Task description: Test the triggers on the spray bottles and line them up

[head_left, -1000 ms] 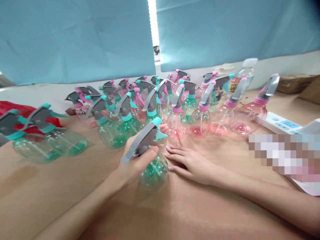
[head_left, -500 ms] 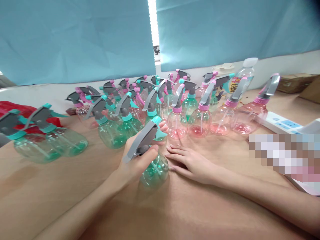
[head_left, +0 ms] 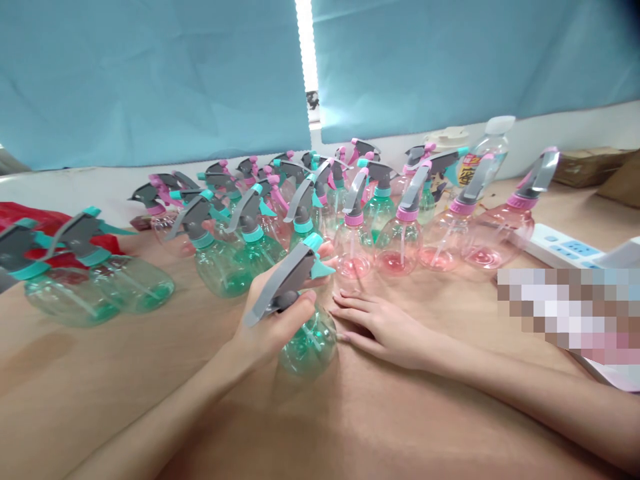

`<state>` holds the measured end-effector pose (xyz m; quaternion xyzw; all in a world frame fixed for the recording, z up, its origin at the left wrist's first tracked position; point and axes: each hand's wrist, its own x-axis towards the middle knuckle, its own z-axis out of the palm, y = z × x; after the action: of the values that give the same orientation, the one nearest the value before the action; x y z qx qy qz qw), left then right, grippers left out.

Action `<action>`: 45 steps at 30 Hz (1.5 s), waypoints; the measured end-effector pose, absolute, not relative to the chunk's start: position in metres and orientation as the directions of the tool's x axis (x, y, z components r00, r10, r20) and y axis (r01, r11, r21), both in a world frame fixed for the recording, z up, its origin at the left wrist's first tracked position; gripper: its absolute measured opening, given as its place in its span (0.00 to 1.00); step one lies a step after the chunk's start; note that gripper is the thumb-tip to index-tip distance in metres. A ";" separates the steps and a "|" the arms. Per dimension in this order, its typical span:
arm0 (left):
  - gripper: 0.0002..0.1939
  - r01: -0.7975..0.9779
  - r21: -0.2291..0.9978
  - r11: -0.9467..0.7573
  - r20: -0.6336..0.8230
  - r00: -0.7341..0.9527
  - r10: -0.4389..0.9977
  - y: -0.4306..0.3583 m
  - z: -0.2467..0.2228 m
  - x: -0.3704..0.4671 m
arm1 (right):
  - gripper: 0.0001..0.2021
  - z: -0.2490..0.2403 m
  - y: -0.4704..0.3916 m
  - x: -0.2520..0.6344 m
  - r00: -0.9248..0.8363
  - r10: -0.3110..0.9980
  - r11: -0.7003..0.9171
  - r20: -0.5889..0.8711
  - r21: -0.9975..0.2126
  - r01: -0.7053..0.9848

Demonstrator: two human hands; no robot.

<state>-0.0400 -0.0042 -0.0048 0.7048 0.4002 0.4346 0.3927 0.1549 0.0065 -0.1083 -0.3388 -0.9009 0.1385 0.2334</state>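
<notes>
A left hand [head_left: 273,320] has its fingers wrapped around the hidden neck of a green spray bottle [head_left: 310,350], just under the grey trigger head [head_left: 294,272], nearer the bench's [head_left: 425,427] near edge, itself out of view, than the row of pink spray bottles [head_left: 390,257]. The right hand [head_left: 387,327] lies palm down beside the bottle, fingers slightly spread and holding nothing; whether a fingertip touches the plastic is unclear. The see-through bottle is probably light, top-heavy and easily dented, its rounded body slippery, so the narrow neck looks the surest hold
</notes>
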 end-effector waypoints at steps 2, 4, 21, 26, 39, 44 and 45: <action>0.24 0.225 0.909 -0.352 0.280 0.300 0.912 -0.004 -0.006 -0.041 | 0.22 -0.108 0.006 0.155 -0.662 0.676 0.731 0.323 -0.405 0.549; 0.23 0.234 0.912 -0.336 0.269 0.275 0.923 -0.004 -0.007 -0.041 | 0.22 -0.108 0.006 0.155 -0.663 0.677 0.731 0.321 -0.405 0.550; 0.22 0.281 0.856 -0.434 0.388 0.204 0.899 -0.003 -0.014 -0.040 | 0.23 -0.107 0.007 0.155 -0.669 0.681 0.724 0.297 -0.411 0.554; 0.22 0.270 0.858 -0.437 0.384 0.229 0.894 -0.001 -0.012 -0.039 | 0.23 -0.108 0.007 0.155 -0.667 0.679 0.725 0.306 -0.420 0.546; 0.19 0.418 0.804 -0.423 0.350 0.243 0.905 -0.003 -0.009 -0.042 | 0.23 -0.109 0.007 0.155 -0.665 0.679 0.728 0.313 -0.408 0.551; 0.20 0.456 0.780 -0.427 0.354 0.240 0.904 -0.004 -0.008 -0.045 | 0.23 -0.109 0.007 0.155 -0.663 0.679 0.729 0.315 -0.400 0.556; 0.19 0.459 0.775 -0.434 0.363 0.239 0.901 -0.004 -0.007 -0.046 | 0.23 -0.109 0.007 0.155 -0.661 0.681 0.727 0.316 -0.398 0.559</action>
<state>-0.0457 -0.0038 -0.0069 0.7399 0.4593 0.4120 0.2680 0.1551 0.0069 -0.1092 -0.3440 -0.9013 0.1342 0.2265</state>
